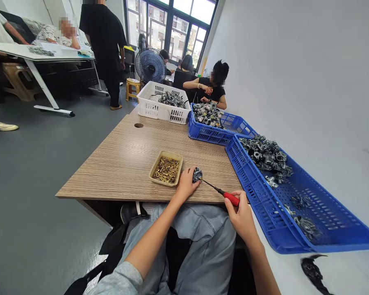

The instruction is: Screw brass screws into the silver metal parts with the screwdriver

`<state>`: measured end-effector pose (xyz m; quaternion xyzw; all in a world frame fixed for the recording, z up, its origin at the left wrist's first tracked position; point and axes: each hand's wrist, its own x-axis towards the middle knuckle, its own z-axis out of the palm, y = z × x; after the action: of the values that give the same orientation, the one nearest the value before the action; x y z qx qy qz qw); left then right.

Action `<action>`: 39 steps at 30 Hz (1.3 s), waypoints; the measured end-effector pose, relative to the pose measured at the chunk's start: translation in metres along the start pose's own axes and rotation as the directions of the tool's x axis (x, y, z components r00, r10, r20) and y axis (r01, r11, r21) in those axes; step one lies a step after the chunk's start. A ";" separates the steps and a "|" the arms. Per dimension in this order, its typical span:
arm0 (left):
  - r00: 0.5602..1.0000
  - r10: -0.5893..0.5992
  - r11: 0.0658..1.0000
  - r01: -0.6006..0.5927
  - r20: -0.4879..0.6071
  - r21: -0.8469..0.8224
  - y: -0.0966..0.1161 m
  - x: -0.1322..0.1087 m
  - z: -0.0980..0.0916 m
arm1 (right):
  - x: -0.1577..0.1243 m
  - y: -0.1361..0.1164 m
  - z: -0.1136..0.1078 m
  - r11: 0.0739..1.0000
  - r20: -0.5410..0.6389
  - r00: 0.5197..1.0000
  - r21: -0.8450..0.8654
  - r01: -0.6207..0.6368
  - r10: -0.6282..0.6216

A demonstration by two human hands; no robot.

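Observation:
My left hand [187, 183] grips a small grey metal casting [197, 175] near the front edge of the wooden table [123, 164]. In my right hand [241, 213] is a screwdriver [230, 198] with a red handle and a dark shaft. Its tip reaches the casting's right side; whether it sits on a screw is too small to tell. Just left of my left hand stands a cream plastic tray [151, 175] holding many small brass pieces [166, 169].
On the right, a long blue crate [264, 223] holds grey castings [266, 157]. Behind it are another blue crate [203, 136] and a white crate [149, 108], both with metal parts. A person [213, 88] works beyond them; a fan [150, 65] stands farther back.

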<state>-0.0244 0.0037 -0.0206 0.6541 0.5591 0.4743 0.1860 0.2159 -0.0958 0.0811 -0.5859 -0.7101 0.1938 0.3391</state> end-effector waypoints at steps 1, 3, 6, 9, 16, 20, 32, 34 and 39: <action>1.000 0.001 1.000 -0.001 0.000 0.000 0.000 0.000 0.000 | 0.000 0.000 0.001 1.000 -0.009 1.000 -0.019 -0.016 0.016; 1.000 0.002 1.000 -0.002 0.000 -0.001 0.000 0.000 0.001 | 0.000 0.000 0.001 0.997 -0.034 0.998 -0.069 -0.046 0.044; 1.000 -0.003 1.000 0.003 0.000 0.000 -0.001 -0.001 0.001 | 0.000 -0.003 0.001 0.987 -0.071 0.996 -0.145 -0.072 0.062; 1.000 -0.004 1.000 0.004 -0.002 0.008 -0.001 0.000 0.001 | 0.000 -0.007 0.002 0.980 -0.095 0.994 -0.181 -0.078 0.062; 1.000 -0.016 1.000 0.016 -0.017 0.005 0.000 -0.002 0.002 | -0.002 -0.008 0.004 0.995 -0.103 0.995 -0.099 -0.025 0.015; 1.000 -0.020 1.000 0.020 -0.009 -0.011 0.000 -0.002 0.001 | -0.002 -0.009 0.006 0.999 -0.152 0.988 -0.048 -0.026 0.018; 0.999 -0.033 0.999 0.033 0.001 -0.014 0.004 -0.002 -0.002 | 0.002 -0.003 0.014 0.999 -0.146 0.989 0.002 -0.032 0.032; 0.999 -0.034 0.999 0.034 0.006 -0.011 0.005 -0.002 -0.003 | 0.002 -0.002 0.015 0.999 -0.143 0.989 0.006 -0.036 0.037; 1.000 -0.028 1.000 0.028 -0.002 -0.012 0.004 -0.003 -0.002 | 0.002 0.000 0.016 0.999 -0.137 0.990 0.014 -0.040 0.042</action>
<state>-0.0238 -0.0004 -0.0178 0.6446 0.5657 0.4756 0.1959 0.2040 -0.0923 0.0703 -0.6103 -0.6718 0.1640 0.3865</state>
